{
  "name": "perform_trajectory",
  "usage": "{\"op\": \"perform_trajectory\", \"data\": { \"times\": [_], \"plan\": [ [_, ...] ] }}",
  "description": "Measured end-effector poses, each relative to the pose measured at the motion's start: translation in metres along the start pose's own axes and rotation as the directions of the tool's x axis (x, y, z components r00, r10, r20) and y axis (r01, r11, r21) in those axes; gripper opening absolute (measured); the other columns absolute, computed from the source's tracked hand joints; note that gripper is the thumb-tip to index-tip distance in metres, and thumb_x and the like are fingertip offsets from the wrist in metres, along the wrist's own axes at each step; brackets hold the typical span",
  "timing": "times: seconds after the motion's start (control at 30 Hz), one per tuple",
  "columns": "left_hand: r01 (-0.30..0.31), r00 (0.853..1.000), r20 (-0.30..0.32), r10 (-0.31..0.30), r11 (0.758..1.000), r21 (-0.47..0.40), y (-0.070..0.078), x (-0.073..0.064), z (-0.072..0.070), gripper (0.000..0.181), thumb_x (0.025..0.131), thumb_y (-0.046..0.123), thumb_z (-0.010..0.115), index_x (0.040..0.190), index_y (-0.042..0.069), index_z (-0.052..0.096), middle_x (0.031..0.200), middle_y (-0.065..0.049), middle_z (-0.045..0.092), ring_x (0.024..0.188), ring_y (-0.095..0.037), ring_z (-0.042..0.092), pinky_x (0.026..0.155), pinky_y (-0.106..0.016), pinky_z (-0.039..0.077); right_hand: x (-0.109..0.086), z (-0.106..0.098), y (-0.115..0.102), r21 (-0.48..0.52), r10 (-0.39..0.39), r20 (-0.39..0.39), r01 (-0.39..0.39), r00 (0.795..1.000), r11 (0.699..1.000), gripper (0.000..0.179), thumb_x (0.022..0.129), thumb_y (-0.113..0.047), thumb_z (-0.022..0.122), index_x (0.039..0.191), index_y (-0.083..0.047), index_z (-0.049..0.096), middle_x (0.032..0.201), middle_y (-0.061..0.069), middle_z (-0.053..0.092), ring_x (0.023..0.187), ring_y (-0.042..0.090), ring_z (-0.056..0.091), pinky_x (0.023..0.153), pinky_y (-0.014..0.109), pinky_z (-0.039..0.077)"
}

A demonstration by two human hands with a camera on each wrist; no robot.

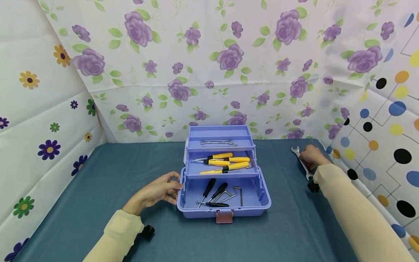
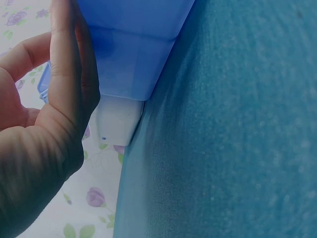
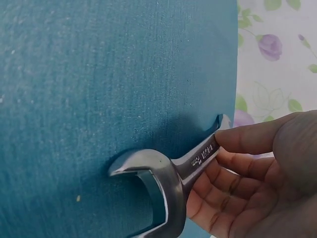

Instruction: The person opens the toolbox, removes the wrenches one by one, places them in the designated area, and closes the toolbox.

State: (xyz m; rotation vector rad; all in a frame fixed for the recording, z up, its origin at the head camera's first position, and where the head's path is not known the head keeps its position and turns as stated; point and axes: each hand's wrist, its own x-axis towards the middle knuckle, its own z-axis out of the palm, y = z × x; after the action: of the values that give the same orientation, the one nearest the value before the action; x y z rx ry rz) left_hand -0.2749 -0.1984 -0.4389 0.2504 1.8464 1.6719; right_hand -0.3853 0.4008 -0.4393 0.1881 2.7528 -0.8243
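Note:
At the right of the table, my right hand (image 1: pixel 312 157) pinches a double open-ended wrench (image 3: pixel 198 158) between thumb and fingers. One wrench end (image 1: pixel 295 149) points away from me; in the right wrist view the larger end faces the camera. My left hand (image 1: pixel 161 189) is at the left side of a blue-purple toolbox (image 1: pixel 193 214), its fingers fairly straight along the wall and fingertips at the rim. The toolbox stands open with its tiers raised. Black-handled screwdrivers (image 1: pixel 208 190) and hex keys (image 1: pixel 241 196) lie in the bottom.
Yellow-handled screwdrivers (image 1: pixel 218 162) fill the middle tray. Thin wrenches (image 1: pixel 216 142) lie in the upper tier. A reddish latch (image 1: pixel 224 217) hangs at the box front. Teal cloth (image 1: pixel 284 233) covers the table, with patterned sheets (image 1: pixel 209 69) behind and at both sides.

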Motion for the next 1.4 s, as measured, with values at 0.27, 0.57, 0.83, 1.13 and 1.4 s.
{"op": "perform_trajectory", "data": {
  "times": [0.27,0.57,0.83,1.13,1.4],
  "plan": [
    [-0.004,1.0,0.002,0.004,1.0,-0.002,0.0,0.0,-0.001,0.035,0.101,0.015,0.063,0.125,0.002,0.041,0.088,-0.012,0.065,0.074,-0.019,0.067,0.067,-0.034,0.064,-0.001,-0.001,0.0,-0.015,0.024,-0.018,-0.024,1.0,1.0,0.026,0.093,-0.006,0.052,0.067,-0.005,0.053,0.058,0.009,0.053,0.053,0.021,0.058,0.05,0.037,0.06],
    [0.001,1.0,-0.007,-0.001,1.0,0.0,-0.001,0.0,-0.001,0.034,0.1,0.015,0.064,0.122,0.003,0.041,0.088,-0.012,0.064,0.074,-0.019,0.067,0.068,-0.035,0.064,-0.005,-0.001,-0.002,-0.003,0.023,-0.019,-0.023,1.0,1.0,0.027,0.091,-0.006,0.052,0.064,-0.005,0.054,0.056,0.007,0.053,0.052,0.02,0.057,0.05,0.036,0.059],
    [-0.001,1.0,-0.001,0.001,1.0,-0.012,-0.001,0.0,0.0,0.033,0.101,0.014,0.064,0.122,0.003,0.042,0.088,-0.012,0.065,0.074,-0.019,0.067,0.067,-0.035,0.064,-0.004,-0.001,0.002,0.013,0.033,-0.023,-0.032,0.999,0.999,0.032,0.096,-0.008,0.054,0.064,-0.007,0.053,0.058,0.006,0.052,0.054,0.02,0.057,0.051,0.036,0.059],
    [0.004,1.0,0.006,-0.004,1.0,-0.02,-0.001,0.001,-0.001,0.033,0.101,0.013,0.063,0.123,0.002,0.042,0.086,-0.012,0.066,0.073,-0.018,0.068,0.066,-0.034,0.064,0.0,-0.002,0.018,0.087,-0.039,0.069,0.033,0.997,0.996,0.039,0.099,-0.011,0.051,0.06,-0.016,0.047,0.056,-0.001,0.045,0.055,0.016,0.05,0.056,0.033,0.054],
    [-0.005,1.0,0.022,0.005,1.0,-0.019,-0.002,0.001,-0.001,0.034,0.102,0.014,0.063,0.125,0.001,0.041,0.085,-0.012,0.067,0.072,-0.018,0.068,0.066,-0.033,0.064,-0.003,-0.003,0.018,0.111,-0.057,0.115,0.044,0.992,0.993,0.043,0.102,-0.01,0.049,0.061,-0.019,0.043,0.057,-0.003,0.042,0.054,0.014,0.047,0.056,0.032,0.051]
  ]
}}
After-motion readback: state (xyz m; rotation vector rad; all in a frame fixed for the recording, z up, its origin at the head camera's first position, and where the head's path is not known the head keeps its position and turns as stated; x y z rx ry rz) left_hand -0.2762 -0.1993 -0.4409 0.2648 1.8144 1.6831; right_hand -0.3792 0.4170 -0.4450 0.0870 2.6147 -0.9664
